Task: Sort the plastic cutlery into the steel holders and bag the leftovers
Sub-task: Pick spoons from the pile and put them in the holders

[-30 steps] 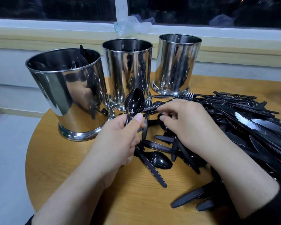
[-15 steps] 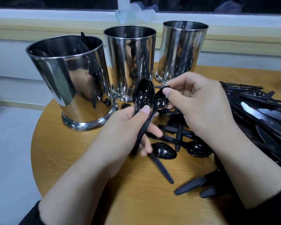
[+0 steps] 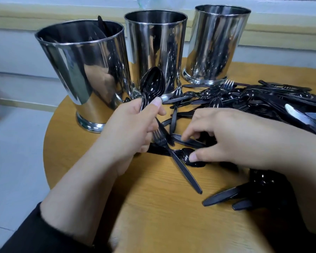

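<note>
Three steel holders stand in a row at the back of the round table: the left holder (image 3: 84,70), the middle holder (image 3: 155,48) and the right holder (image 3: 215,42). My left hand (image 3: 130,128) grips a stack of black plastic spoons (image 3: 152,86), bowls pointing up, in front of the middle holder. My right hand (image 3: 232,137) reaches down onto the table, and its thumb and fingers pinch a loose black spoon (image 3: 187,157). A pile of black cutlery (image 3: 274,105) spreads to the right. A black handle sticks out of the left holder.
A black fork (image 3: 173,157) lies slanted below my left hand. More black handles (image 3: 224,196) lie near my right forearm. The wooden table (image 3: 153,207) ends in a curved edge on the left. A crumpled clear bag (image 3: 159,0) sits on the window sill behind the holders.
My right hand handed its spoon to the stack in my left hand, then dropped to the table and took hold of another loose spoon. The view tilted downward.
</note>
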### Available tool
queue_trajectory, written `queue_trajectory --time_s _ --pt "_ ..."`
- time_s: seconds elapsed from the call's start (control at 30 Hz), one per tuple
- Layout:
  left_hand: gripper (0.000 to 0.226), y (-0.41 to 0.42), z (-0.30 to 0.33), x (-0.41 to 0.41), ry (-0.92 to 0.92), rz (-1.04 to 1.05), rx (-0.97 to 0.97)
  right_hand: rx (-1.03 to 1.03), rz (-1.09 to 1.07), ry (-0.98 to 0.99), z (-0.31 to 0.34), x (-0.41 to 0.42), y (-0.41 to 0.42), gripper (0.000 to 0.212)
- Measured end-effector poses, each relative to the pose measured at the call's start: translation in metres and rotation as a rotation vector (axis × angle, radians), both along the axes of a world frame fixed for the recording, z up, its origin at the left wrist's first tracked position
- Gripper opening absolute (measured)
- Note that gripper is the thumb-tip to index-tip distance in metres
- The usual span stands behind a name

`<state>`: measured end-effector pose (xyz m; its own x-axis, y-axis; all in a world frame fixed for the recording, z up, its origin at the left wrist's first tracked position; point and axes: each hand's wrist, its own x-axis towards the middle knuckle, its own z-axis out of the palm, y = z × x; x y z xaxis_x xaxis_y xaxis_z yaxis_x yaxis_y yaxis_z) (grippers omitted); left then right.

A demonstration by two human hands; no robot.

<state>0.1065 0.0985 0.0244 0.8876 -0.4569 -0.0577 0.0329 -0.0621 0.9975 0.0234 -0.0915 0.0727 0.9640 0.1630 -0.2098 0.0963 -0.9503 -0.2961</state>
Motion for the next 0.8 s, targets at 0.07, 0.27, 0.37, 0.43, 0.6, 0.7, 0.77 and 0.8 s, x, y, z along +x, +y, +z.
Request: queue_trajectory --time_s 0.07,0.27,0.37,0.43,0.6,0.7,0.77,0.8 --pt "0.029 0.000 0.000 0.000 -0.001 -0.003 -0.003 -0.042 0.017 0.030 -0.004 0.001 0.004 0.042" --pt "0.029 -0.002 -0.001 -0.002 -0.003 -0.025 0.010 -0.114 0.023 0.058 -0.013 0.004 0.011 0.043" --pt "0.030 -0.001 0.000 -0.003 -0.004 -0.028 0.012 -0.108 0.025 0.033 -0.015 0.005 0.010 0.039" --pt "0.030 -0.001 0.000 -0.002 -0.004 -0.026 0.014 -0.096 0.020 0.018 -0.016 0.005 0.010 0.035" --pt "0.030 -0.001 -0.001 -0.002 -0.004 -0.025 0.007 -0.054 0.020 0.003 -0.015 0.005 0.007 0.031" --pt "0.030 -0.001 0.000 -0.002 -0.010 -0.024 0.007 -0.033 0.010 -0.027 -0.014 0.005 0.005 0.027" --pt "0.030 -0.001 0.000 -0.002 -0.012 -0.024 0.011 -0.014 0.001 -0.056 -0.012 0.005 0.002 0.021" --pt "0.030 -0.001 -0.001 -0.002 -0.012 -0.023 0.015 -0.007 -0.007 -0.073 -0.011 0.004 0.001 0.017"
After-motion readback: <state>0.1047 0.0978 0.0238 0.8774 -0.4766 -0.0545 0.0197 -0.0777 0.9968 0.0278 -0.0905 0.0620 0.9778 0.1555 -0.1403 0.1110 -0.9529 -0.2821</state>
